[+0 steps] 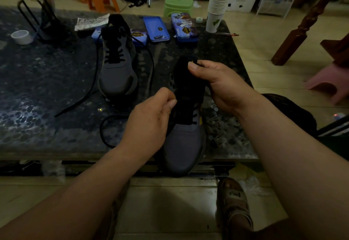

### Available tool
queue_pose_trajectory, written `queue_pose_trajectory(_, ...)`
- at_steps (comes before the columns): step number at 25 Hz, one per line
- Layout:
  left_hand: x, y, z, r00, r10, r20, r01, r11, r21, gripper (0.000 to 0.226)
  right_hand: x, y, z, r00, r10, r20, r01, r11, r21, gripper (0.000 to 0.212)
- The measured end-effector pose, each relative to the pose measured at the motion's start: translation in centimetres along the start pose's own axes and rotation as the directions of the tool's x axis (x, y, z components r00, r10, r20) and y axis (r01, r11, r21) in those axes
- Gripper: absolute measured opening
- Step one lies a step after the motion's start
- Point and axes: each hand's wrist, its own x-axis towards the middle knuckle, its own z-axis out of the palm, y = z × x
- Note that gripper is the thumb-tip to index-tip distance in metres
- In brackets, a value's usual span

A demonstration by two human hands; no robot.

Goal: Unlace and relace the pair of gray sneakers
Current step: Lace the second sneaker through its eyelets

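We record two gray sneakers with black tongues and black laces. The far sneaker stands upright on the table, toe toward us. Only its lower eyelets are laced, and its lace trails loose on both sides. The near sneaker has yellow side trim and its toe overhangs the table's near edge. The right hand grips its tongue, and the left hand pinches the near lace.

Head-worn view, facing forward-down, close over table
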Motion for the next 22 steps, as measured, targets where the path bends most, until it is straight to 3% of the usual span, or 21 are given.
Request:
queue_pose_trajectory(5, 0.06, 0.57, 0.08, 1.0, -0.02, -0.02, 0.02, 1.0, -0.004, 0.012, 0.03, 0.13, 0.02, 1.0, 0.001, -0.003, -0.001, 1.0, -0.019, 0.025)
queue_pose_trajectory(13, 0.4, 0.72, 0.44, 0.98, -0.19, -0.056, 0.183, 0.976, -0.118, 0.013, 0.48, 0.45, -0.08, 1.0, -0.004, -0.017, 0.003, 0.997, -0.074, 0.03)
queue_pose_trajectory(18, 0.73, 0.78, 0.22, 0.99, -0.144, -0.01, 0.14, 0.976, -0.166, 0.01, 0.32, 0.37, -0.06, 1.0, -0.014, -0.016, 0.012, 0.997, -0.082, 0.023)
queue_pose_trajectory(22, 0.53, 0.75, -0.31, 0.972, -0.23, 0.052, 0.236, 0.945, -0.226, 0.006, 0.19, 0.17, 0.14, 1.0, -0.011, -0.017, 0.009, 0.994, -0.107, 0.02)
